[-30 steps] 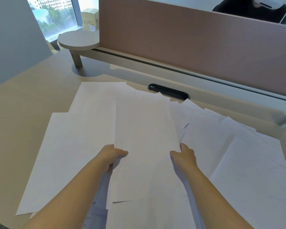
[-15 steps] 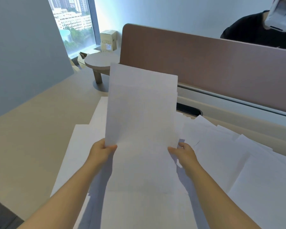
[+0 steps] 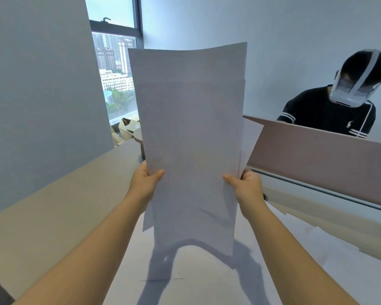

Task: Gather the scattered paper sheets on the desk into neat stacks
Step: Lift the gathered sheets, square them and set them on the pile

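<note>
A bundle of white paper sheets (image 3: 191, 133) stands upright in the air in front of me, its edges uneven, one sheet sticking out at the right. My left hand (image 3: 144, 183) grips its left edge, thumb on the front. My right hand (image 3: 246, 188) grips the right edge the same way. More loose white sheets (image 3: 330, 256) lie spread over the beige desk (image 3: 53, 216) below and to the right, partly under the bundle's shadow.
A brown divider panel (image 3: 317, 159) runs along the desk's far side, and a person in a black shirt (image 3: 330, 113) sits behind it. A grey wall panel (image 3: 42, 84) stands at the left. Cardboard boxes (image 3: 125, 126) sit by the window.
Both hands have lifted the gripped sheets off the desk and tipped them upright in front of me. The view has swung upward with them.
</note>
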Demonstrator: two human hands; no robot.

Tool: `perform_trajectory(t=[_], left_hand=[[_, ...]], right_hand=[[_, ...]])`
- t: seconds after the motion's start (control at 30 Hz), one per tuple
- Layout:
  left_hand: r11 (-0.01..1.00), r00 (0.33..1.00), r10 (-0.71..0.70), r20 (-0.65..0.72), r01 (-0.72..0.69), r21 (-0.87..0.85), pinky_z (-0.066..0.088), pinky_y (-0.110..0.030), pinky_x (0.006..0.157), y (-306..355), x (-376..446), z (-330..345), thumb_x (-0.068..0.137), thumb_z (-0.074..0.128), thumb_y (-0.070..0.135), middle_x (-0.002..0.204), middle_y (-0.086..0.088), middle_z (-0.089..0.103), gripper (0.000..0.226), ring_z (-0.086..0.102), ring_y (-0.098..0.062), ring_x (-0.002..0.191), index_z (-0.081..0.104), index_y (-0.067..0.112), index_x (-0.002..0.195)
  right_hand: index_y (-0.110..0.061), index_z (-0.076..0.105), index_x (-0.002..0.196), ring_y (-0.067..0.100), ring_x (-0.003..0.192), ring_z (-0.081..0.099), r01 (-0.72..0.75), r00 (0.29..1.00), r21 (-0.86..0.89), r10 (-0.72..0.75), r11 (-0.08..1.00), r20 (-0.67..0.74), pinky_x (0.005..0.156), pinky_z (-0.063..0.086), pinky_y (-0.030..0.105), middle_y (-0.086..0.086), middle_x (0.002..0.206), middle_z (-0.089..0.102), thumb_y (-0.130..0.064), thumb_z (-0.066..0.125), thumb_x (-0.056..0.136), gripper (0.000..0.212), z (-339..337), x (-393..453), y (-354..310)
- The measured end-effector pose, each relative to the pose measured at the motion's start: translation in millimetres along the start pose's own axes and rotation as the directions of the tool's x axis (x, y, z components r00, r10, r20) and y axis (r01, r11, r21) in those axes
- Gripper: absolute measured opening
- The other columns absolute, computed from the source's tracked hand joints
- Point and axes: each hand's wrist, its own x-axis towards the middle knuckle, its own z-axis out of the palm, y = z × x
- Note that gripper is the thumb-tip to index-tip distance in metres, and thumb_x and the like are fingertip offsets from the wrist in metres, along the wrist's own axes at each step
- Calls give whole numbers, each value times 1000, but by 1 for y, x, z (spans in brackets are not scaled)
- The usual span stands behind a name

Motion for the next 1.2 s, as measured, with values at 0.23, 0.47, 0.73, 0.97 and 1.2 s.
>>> perform_trajectory(t=[0.23,0.47,0.73,0.97,1.2], left_hand=[[1000,999,2,41,-1,-22,51,-23,69,1,-3,-11,81,61,-7,91,3,64,36,62,-19,85,56,8,113],[993,983,-120,137,121,4,49,-25,69,-20,1,-14,76,68,-2,105,-8,66,43,63,-18,88,56,6,117],[986,972,-168,167,167,15,49,-39,87,-35,14,-4,69,76,4,110,-9,64,51,61,-29,103,56,9,116],[984,976,-179,120,178,20,47,-41,90,-77,7,1,63,78,1,99,-11,66,44,60,-31,97,60,10,103],[982,974,-180,140,187,-37,48,-31,70,-73,17,0,73,72,2,89,-2,67,21,63,-23,83,64,16,86]], right_hand=[[-6,57,110,20,79,58,30,997,22,-32,999,64,56,47,19,5,91,62,1,61,84,27,-10,-7,-1],[-17,60,84,16,76,60,-3,989,63,-6,998,146,66,48,24,0,82,64,6,66,77,25,-23,-1,16],[-6,59,105,29,93,59,-52,994,39,48,998,103,78,50,34,8,96,63,5,66,77,31,-32,10,30],[-8,58,104,23,90,54,-90,995,86,86,992,40,84,45,35,2,87,61,1,66,80,26,-22,9,55],[-9,60,91,21,81,61,-42,998,101,36,994,58,75,51,33,-1,86,63,-3,63,83,10,-36,17,51]])
